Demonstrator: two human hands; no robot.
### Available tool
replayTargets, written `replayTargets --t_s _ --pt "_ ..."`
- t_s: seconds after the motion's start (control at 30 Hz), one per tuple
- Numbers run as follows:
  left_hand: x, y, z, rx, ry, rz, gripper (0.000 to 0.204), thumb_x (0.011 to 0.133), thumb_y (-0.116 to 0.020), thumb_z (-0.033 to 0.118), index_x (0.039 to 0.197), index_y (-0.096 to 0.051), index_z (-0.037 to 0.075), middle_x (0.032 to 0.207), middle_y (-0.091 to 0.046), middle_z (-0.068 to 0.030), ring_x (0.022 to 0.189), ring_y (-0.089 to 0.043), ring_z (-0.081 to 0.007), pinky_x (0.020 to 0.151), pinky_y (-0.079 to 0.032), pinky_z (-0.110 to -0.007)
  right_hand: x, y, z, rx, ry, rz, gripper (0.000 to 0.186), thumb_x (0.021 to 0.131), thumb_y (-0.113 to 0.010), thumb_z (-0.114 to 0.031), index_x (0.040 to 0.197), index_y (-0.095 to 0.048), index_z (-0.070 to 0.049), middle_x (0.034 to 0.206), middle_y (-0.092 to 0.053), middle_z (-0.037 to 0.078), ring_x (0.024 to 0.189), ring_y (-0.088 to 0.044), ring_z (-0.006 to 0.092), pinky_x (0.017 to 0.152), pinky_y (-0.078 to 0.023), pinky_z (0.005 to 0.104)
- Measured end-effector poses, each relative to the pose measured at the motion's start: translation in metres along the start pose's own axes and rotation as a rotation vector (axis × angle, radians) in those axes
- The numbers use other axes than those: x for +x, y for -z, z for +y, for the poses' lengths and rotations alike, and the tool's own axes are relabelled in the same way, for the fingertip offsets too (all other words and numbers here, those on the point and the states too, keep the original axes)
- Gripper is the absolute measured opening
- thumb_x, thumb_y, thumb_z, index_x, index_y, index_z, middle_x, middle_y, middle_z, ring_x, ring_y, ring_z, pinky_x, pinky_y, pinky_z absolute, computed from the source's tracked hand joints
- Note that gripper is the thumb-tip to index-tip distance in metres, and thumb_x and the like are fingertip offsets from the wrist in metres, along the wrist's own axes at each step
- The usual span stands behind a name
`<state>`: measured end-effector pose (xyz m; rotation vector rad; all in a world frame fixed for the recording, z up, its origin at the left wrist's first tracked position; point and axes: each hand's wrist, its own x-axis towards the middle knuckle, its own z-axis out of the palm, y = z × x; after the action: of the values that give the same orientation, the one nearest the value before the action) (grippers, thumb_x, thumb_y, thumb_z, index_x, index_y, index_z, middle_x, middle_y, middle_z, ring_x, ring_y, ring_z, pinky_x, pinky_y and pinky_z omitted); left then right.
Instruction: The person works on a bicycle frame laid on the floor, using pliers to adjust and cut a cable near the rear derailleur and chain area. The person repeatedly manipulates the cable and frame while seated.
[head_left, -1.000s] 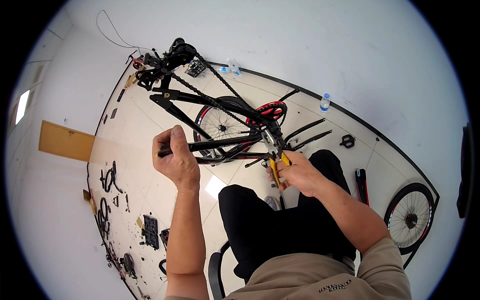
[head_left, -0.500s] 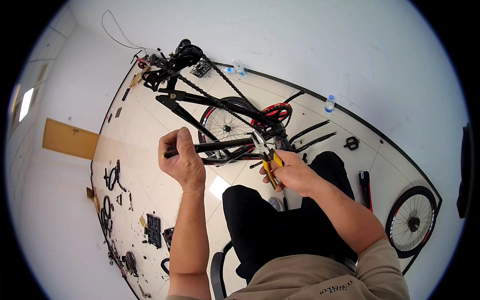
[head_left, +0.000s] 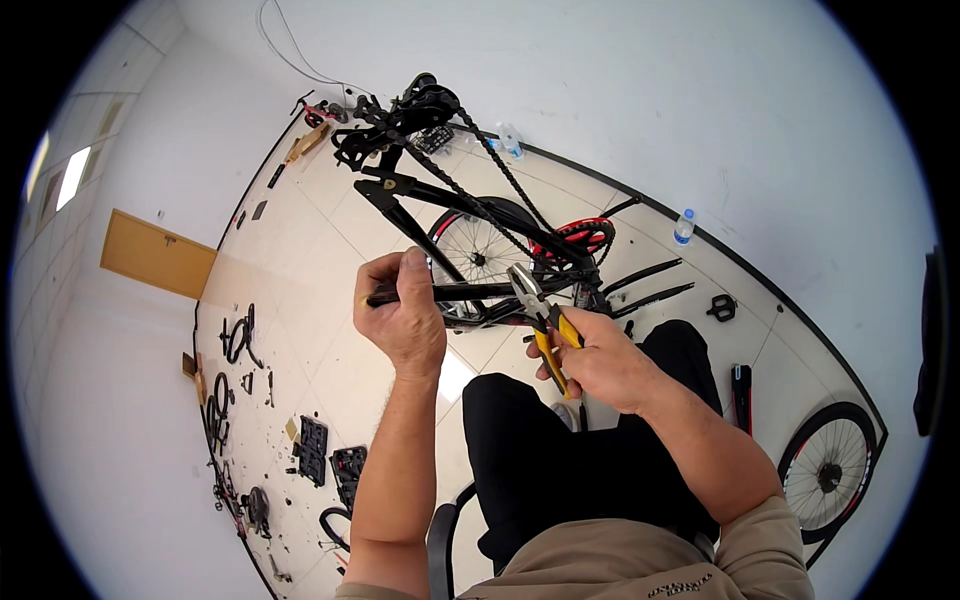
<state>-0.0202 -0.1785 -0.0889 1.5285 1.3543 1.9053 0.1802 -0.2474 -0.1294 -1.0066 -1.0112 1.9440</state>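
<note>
- Left hand [head_left: 405, 325] is curled into a fist around the end of a dark tube of the black bicycle frame [head_left: 475, 292], thumb on top; this closed grip probably steadies the frame.
- Right hand [head_left: 598, 362] wraps the yellow-and-black handles of the pliers [head_left: 534, 300], with the handles spread somewhat apart. Held this way, the handles can likely be squeezed from the palm while the metal nose points up and away from the body. The nose overlaps the tube in view; I cannot tell whether it touches.
- The frame lies across the space beyond the person's knees, within easy reach of both hands; what supports it is hidden.
- A chain [head_left: 510, 183] runs from the dark gear mechanism [head_left: 425, 108] at the upper end to the red chainring [head_left: 575, 238], which presumably holds it in its loop.
- Behind the frame is a spoked wheel [head_left: 479, 260]; another wheel [head_left: 828, 477] leans near the wall at right, perhaps set aside there.
- On the pale tiled floor, a black pedal [head_left: 721, 308] lies right of the frame, and an open tool case [head_left: 313, 450] sits at lower left, among scattered small parts.
- A clear water bottle [head_left: 684, 227] stands by the wall.
</note>
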Motion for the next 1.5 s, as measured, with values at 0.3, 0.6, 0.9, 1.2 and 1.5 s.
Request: replayTargets --t_s 0.3,0.6,0.9,1.2,1.5 --pt "-0.001 -0.001 0.002 0.075 -0.031 -0.009 0.024 0.094 -0.071 0.02 0.089 -0.062 -0.003 0.072 -0.056 -0.0001 0.063 -0.047 -0.0063 0.057 -0.039 -0.022 0.002 -0.011 0.005 -0.182 0.085 0.086 0.024 0.083 -0.041 0.007 0.104 -0.052 0.004 0.094 -0.059 0.01 0.078 -0.06 0.0164 0.073 -0.049 0.0304" --pt "0.0 -0.001 0.001 0.079 -0.014 0.001 0.022 0.093 -0.07 0.017 0.089 -0.063 -0.003 0.072 -0.057 -0.0001 0.063 -0.047 -0.0064 0.057 -0.038 -0.022 0.006 -0.01 0.011 -0.543 0.225 0.165 0.028 0.084 -0.044 0.007 0.112 -0.048 0.004 0.094 -0.06 0.021 0.087 -0.061 0.0395 0.082 -0.049 0.0433" --pt "-0.001 -0.002 0.005 0.088 0.001 -0.004 0.023 0.091 -0.07 0.018 0.09 -0.063 -0.003 0.072 -0.058 -0.0012 0.063 -0.048 -0.0069 0.058 -0.039 -0.022 0.009 -0.011 0.01 -0.292 0.15 0.106 0.039 0.086 -0.038 0.008 0.123 -0.049 0.003 0.095 -0.058 0.01 0.082 -0.058 0.021 0.068 -0.052 0.034" --pt "0.012 0.018 0.007 -0.034 0.184 -0.321 0.02 0.09 -0.074 0.014 0.095 -0.069 -0.005 0.077 -0.064 -0.0044 0.069 -0.055 -0.0094 0.063 -0.043 -0.024 0.009 -0.012 -0.003 0.444 0.035 -0.099 0.052 0.082 -0.04 0.012 0.132 -0.047 -0.002 0.099 -0.056 0.009 0.08 -0.058 0.0201 0.059 -0.052 0.0337" --pt "0.041 0.014 0.057 0.185 0.297 -0.588 0.022 0.085 -0.077 0.007 0.104 -0.073 -0.002 0.086 -0.071 -0.005 0.077 -0.063 -0.0102 0.072 -0.051 -0.024 0.011 -0.009 0.002 0.495 0.03 -0.186 0.046 0.086 -0.041 0.009 0.13 -0.047 -0.001 0.097 -0.057 0.009 0.08 -0.059 0.02 0.06 -0.053 0.0343"
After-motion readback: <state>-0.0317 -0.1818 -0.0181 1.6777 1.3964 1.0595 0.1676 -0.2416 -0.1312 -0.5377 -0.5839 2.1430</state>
